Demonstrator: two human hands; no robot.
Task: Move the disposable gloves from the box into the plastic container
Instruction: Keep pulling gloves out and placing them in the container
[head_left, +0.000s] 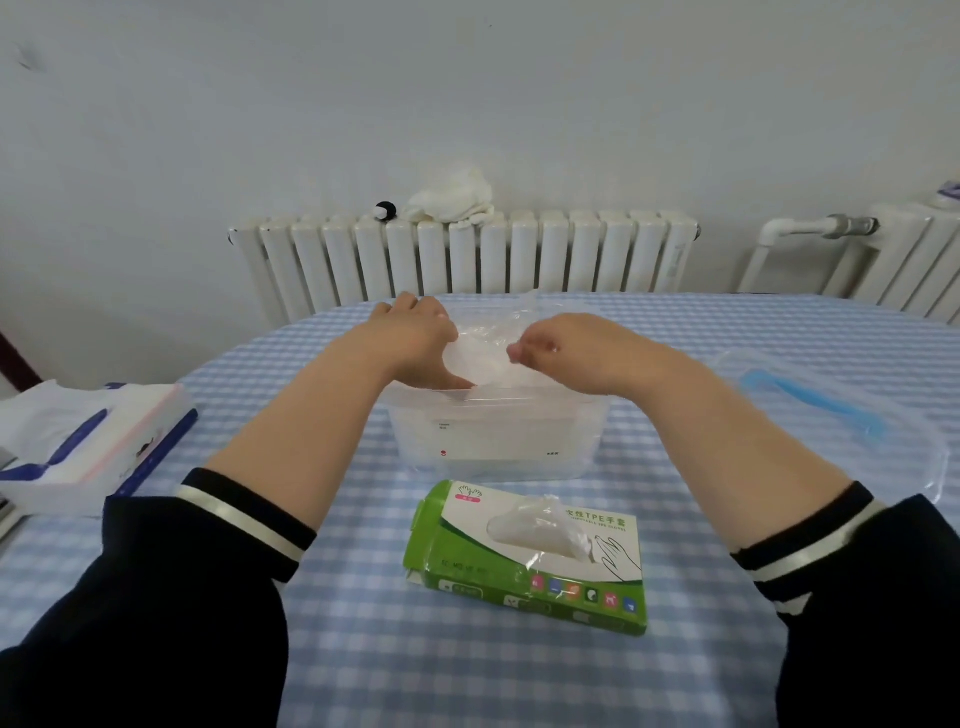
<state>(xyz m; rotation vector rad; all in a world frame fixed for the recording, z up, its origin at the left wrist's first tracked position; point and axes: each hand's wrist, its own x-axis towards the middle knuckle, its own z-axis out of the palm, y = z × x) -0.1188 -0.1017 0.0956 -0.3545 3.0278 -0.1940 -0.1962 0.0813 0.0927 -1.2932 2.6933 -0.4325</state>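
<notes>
A green and white glove box (530, 558) lies flat near the table's front, a thin clear glove poking from its top slot (540, 530). Behind it stands a clear plastic container (493, 436). Both my hands are over its open top, holding a crumpled clear glove (485, 345) between them. My left hand (421, 340) grips the glove's left side with fingers reaching down inside the container. My right hand (561, 351) pinches the glove's right side with curled fingers.
The table wears a blue checked cloth (363, 649). A tissue pack (88, 447) sits at the left edge. The container's clear lid with a blue seal (831, 415) lies at the right. White radiators (467, 254) line the wall behind.
</notes>
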